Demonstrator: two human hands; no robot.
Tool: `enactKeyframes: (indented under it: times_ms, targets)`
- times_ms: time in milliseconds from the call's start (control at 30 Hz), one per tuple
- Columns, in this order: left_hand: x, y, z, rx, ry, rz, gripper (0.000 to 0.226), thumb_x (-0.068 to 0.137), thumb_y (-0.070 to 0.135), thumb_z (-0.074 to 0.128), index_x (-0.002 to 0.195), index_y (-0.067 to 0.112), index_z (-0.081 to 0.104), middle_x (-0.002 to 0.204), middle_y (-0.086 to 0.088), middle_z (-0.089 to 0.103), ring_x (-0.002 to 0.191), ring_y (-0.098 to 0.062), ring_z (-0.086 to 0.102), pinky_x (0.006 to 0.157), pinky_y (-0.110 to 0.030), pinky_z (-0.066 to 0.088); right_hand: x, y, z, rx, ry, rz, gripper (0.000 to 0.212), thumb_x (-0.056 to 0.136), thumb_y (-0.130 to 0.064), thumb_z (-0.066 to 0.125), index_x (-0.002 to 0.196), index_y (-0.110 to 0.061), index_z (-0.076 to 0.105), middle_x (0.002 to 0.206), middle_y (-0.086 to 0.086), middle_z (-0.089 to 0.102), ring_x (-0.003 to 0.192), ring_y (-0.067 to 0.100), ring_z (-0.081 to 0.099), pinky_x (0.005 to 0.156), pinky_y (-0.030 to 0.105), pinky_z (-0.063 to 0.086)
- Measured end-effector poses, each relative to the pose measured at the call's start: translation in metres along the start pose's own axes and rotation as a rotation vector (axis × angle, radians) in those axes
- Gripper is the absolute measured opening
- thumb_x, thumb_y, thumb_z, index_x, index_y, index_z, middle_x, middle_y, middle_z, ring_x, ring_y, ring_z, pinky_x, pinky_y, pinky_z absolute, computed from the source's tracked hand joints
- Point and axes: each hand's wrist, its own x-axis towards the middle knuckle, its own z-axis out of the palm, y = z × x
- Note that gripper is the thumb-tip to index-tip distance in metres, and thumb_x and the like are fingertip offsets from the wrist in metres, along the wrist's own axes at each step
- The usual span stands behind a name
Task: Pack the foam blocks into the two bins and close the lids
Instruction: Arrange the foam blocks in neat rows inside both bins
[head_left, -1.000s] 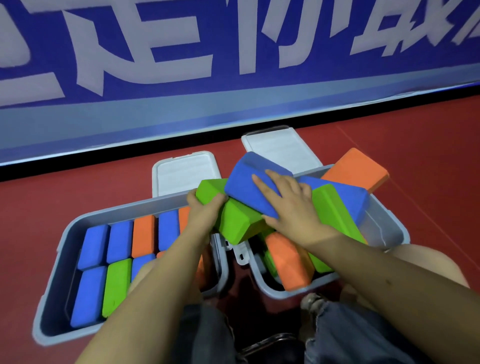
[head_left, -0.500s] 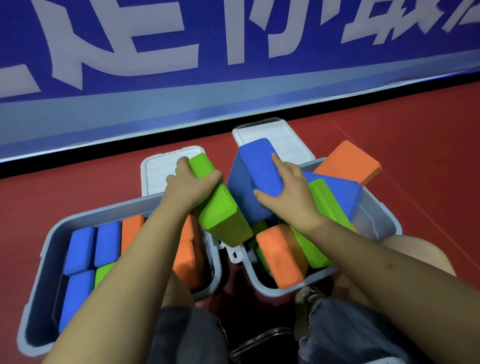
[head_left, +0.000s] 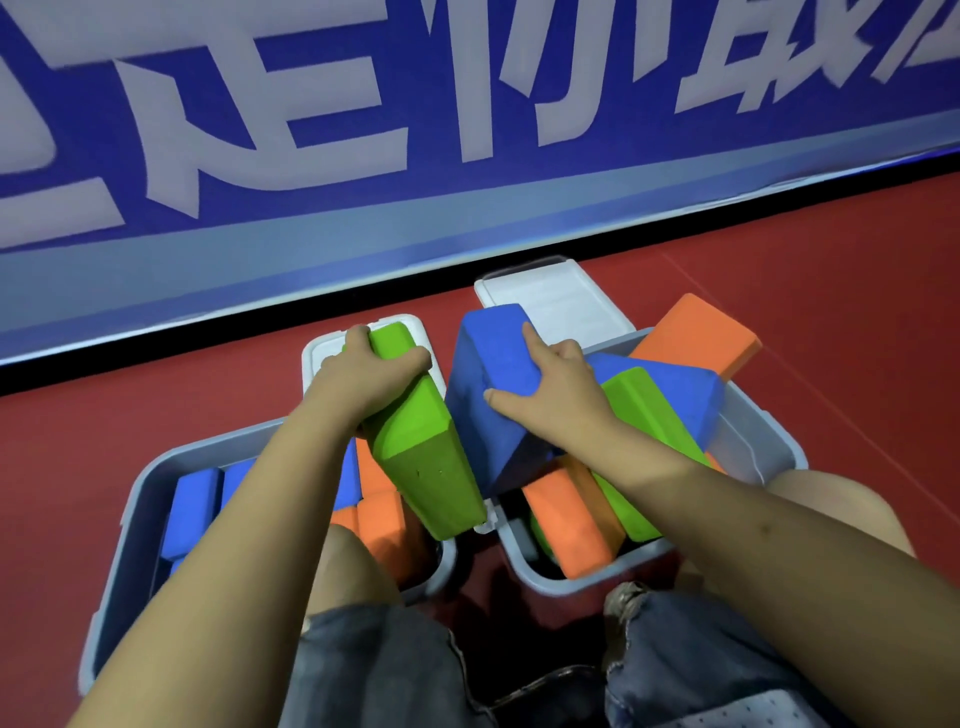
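Two grey bins stand side by side on the red floor. The left bin (head_left: 132, 525) holds blue and orange blocks in rows. The right bin (head_left: 769, 447) is heaped with tilted blocks: an orange one (head_left: 696, 335) on top at the back, green (head_left: 649, 415), blue and orange ones below. My left hand (head_left: 363, 374) grips the top end of a green block (head_left: 431, 467), held on end above the gap between the bins. My right hand (head_left: 550, 395) presses on a raised blue block (head_left: 488, 374) over the right bin.
Both white lids lie open behind the bins, the left lid (head_left: 317, 353) and the right lid (head_left: 561, 301). A blue banner wall (head_left: 467, 130) runs close behind them. My knees in denim shorts (head_left: 691, 654) sit right in front of the bins.
My left hand has lifted the green block off the right bin's heap and stood it upright between the bins. My right hand has tipped the blue block up on end.
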Motion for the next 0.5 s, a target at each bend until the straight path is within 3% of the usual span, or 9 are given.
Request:
enactKeyframes:
  times_ms: [167,300,433,500]
  targets:
    - [-0.010,-0.010,0.007,0.044,-0.003,-0.023,0.079,0.077,0.055,0.054,0.143,0.027,0.022,0.128,-0.018,0.049,0.096,-0.037,0.057,0.054,-0.029,0.049,-0.016,0.001,0.005,-0.107,-0.110,0.042,0.094,0.076,-0.053,0.063,0.151,-0.029,0.013,0.135,0.011,0.033,0.126,0.034,0.040,0.102,0.039,0.040]
    - [-0.016,-0.004,0.013,0.066,0.004,-0.003,0.079,0.074,0.057,0.055,0.141,0.028,0.025,0.127,-0.018,0.048,0.102,-0.039,0.057,0.069,-0.040,0.058,-0.020,-0.006,0.000,-0.199,-0.139,0.043,0.094,0.077,-0.051,0.063,0.152,-0.028,0.012,0.133,0.014,0.032,0.121,0.036,0.041,0.097,0.038,0.044]
    - [-0.018,0.009,0.011,-0.011,-0.056,-0.002,0.072,0.073,0.052,0.059,0.131,0.021,0.032,0.116,-0.014,0.052,0.093,-0.036,0.059,0.063,-0.045,0.060,-0.017,-0.018,-0.007,-0.291,-0.172,0.029,0.094,0.077,-0.049,0.063,0.152,-0.027,0.010,0.130,0.015,0.033,0.118,0.037,0.042,0.091,0.038,0.043]
    - [-0.017,0.011,0.008,-0.054,-0.072,-0.016,0.070,0.076,0.050,0.058,0.132,0.019,0.031,0.114,-0.013,0.053,0.094,-0.036,0.059,0.068,-0.049,0.059,-0.016,-0.024,-0.014,-0.327,-0.169,0.023,0.094,0.076,-0.049,0.063,0.151,-0.028,0.011,0.128,0.014,0.032,0.118,0.036,0.041,0.091,0.039,0.044]
